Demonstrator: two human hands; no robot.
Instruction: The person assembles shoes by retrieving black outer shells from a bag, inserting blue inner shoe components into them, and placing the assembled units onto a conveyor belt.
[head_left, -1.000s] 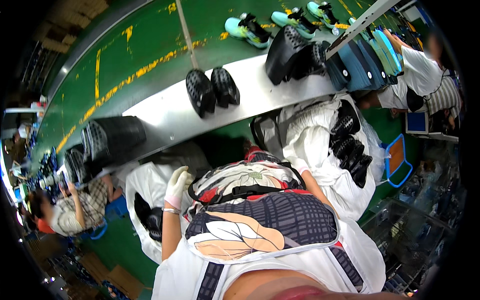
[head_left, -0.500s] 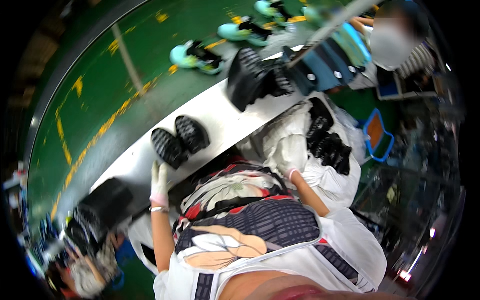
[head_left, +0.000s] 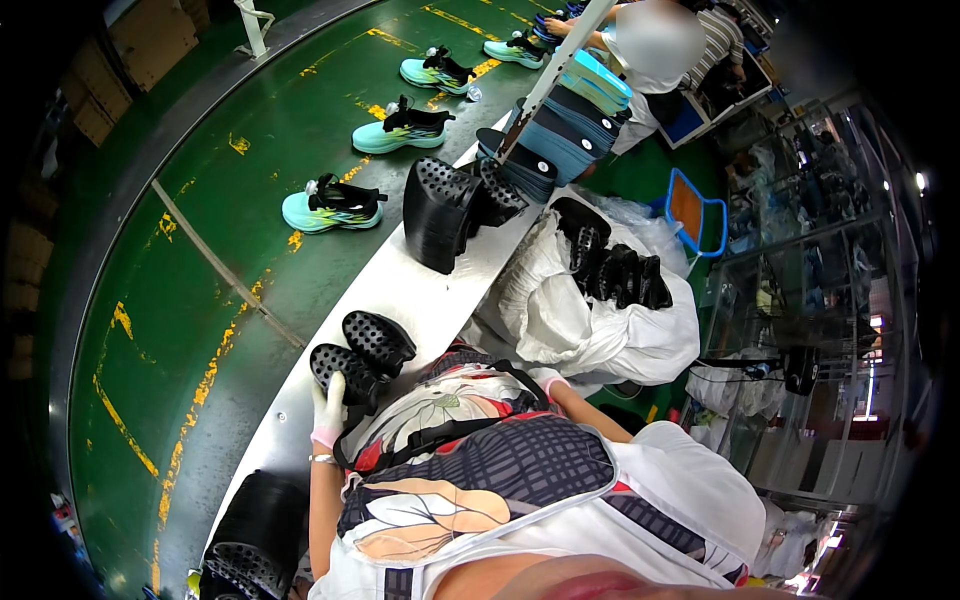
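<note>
Near shell: the black, hole-dotted near shell point(head_left: 340, 367) sits at the middle of the worktop point(head_left: 430, 310), forward and left of the wearer. I see its long axis slanting from upper left to lower right, across the strip; the rounded end points away from the wearer, the other end back toward the body.
Far shell: the matching far shell point(head_left: 380, 342) lies just beside it, farther up the strip, roughly parallel, its rounded end also pointing away. The two seem to touch.
Left hand: the white-gloved left hand point(head_left: 330, 408) has its fingers point(head_left: 338, 388) against the near shell's lower edge. I cannot tell whether they are closed on it.
Right hand: the right hand point(head_left: 546, 379), gloved with a pink cuff, is partly hidden beyond the apron point(head_left: 480, 465), nearest the white bag point(head_left: 590, 340). I cannot tell whether its fingers are open or closed.
White bag: it stands right of the worktop, with black bagged shells point(head_left: 625, 275) on top.
Stacks on the strip: a far stack point(head_left: 438, 220) of black shells is up the worktop, with blue pads point(head_left: 565, 140) beyond; another, the low stack point(head_left: 262, 520), is at lower left.
Green surface: turquoise shoes point(head_left: 328, 212) stand in a row on the yellow-marked green surface point(head_left: 140, 260), left of the worktop.
Upper right: I see a co-worker point(head_left: 650, 50) past the pads, and a blue-framed stool point(head_left: 686, 208) beyond the bag.
</note>
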